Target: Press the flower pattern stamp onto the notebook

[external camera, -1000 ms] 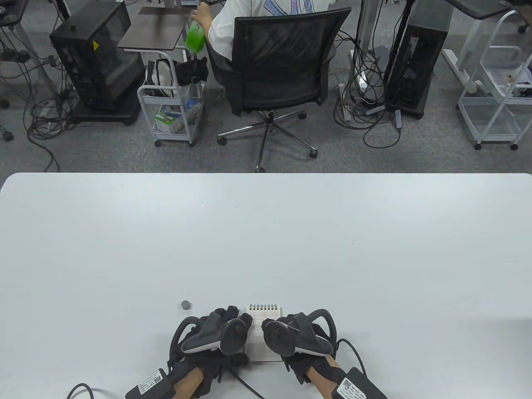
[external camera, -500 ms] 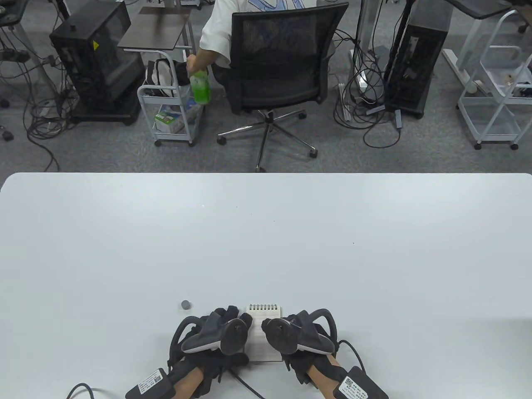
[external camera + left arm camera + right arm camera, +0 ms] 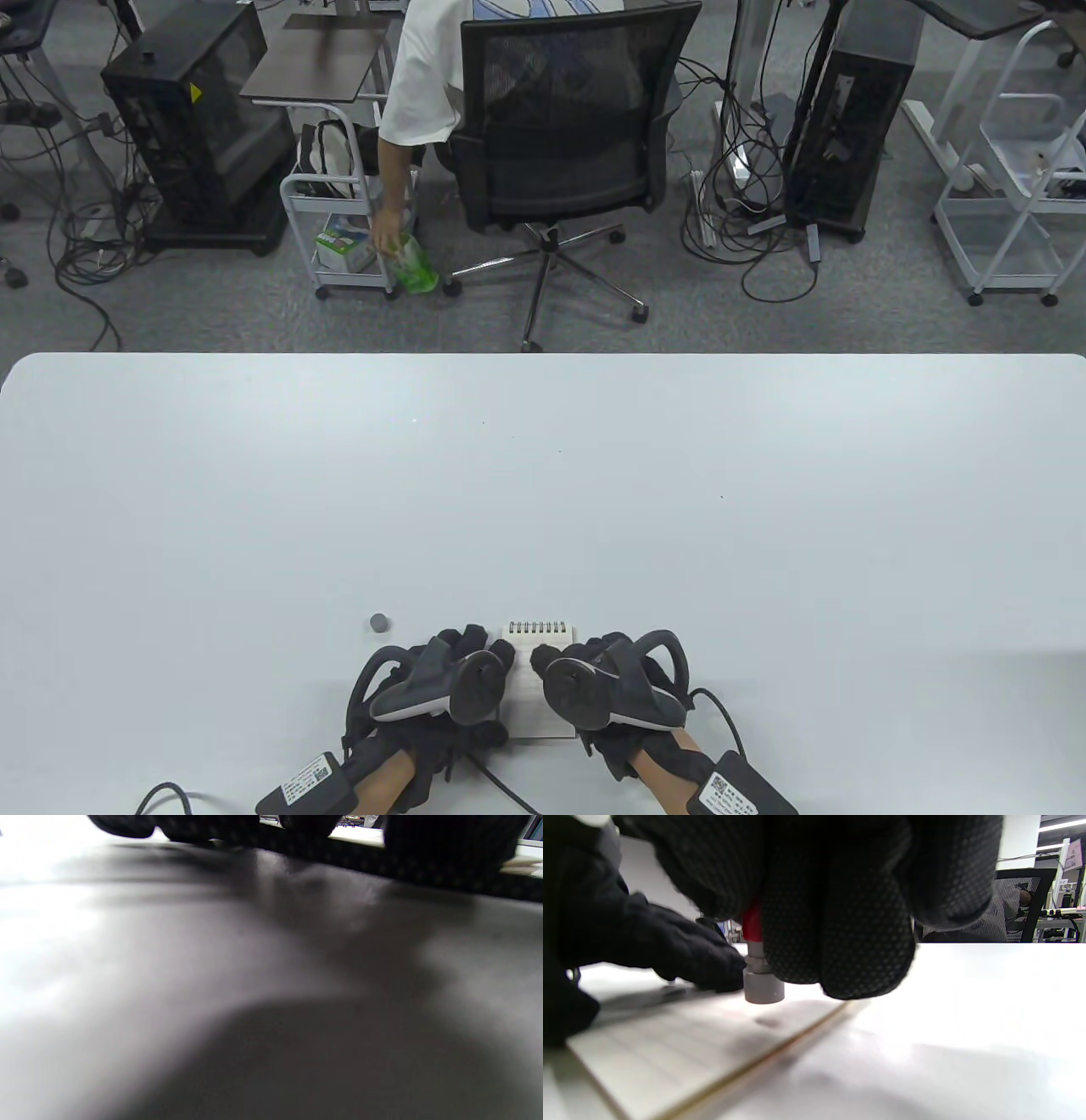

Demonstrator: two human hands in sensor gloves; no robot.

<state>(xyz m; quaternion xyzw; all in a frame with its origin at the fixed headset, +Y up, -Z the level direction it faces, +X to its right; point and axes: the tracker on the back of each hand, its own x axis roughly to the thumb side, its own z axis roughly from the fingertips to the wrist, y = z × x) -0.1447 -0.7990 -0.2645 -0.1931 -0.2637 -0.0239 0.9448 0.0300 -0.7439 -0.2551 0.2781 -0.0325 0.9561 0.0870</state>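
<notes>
A small spiral-bound notebook [image 3: 536,654] lies open near the table's front edge, between my hands; its lined page also shows in the right wrist view [image 3: 683,1043]. My right hand [image 3: 594,679] grips a stamp [image 3: 759,980] with a red body and grey base, held upright with the base on or just above the page. My left hand [image 3: 458,679] rests on the notebook's left side, its fingers [image 3: 683,955] flat on the page beside the stamp. A small grey cap [image 3: 379,623] stands on the table, left of the notebook.
The white table [image 3: 543,475] stretches far beyond the notebook. Past its far edge a person sits in a black office chair [image 3: 568,144], with carts and computer towers around.
My right hand has shifted slightly left and toward me over the notebook. My left hand has not moved. The person behind has lowered a green bottle toward the floor.
</notes>
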